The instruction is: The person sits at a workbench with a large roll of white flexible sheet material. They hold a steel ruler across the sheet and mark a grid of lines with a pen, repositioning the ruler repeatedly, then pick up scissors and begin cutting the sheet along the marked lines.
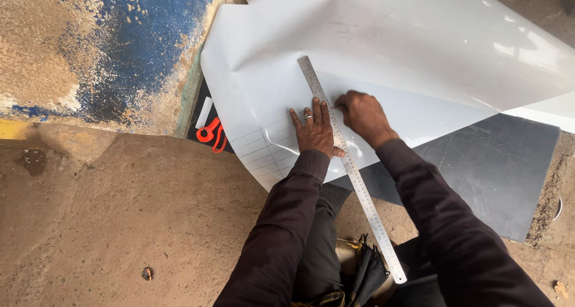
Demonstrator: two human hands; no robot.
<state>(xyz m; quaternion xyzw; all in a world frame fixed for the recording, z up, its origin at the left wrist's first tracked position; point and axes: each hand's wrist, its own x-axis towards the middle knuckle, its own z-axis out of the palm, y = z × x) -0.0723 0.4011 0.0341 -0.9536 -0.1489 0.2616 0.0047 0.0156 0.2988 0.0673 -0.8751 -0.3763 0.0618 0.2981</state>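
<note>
Under flat, spread left-hand fingers [311,116], steel ruler [350,166] diagonal, upper-left to lower-right.

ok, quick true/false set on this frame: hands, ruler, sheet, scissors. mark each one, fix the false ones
1. The left hand lies flat on the metal ruler. True: palm down, thumb against the ruler's edge.
2. The right hand rests on the dark mat. False: it is on the white sheet, fingers bent, right beside the ruler.
3. The ruler lies wholly on the white sheet. False: its near end runs off the sheet, over the mat and the person's lap.
4. Orange-handled scissors lie left of the sheet, touched by neither hand. True.
5. The left hand wears a ring. True.
6. The white sheet is blank. False: a ruled grid shows at its near corner.
</note>
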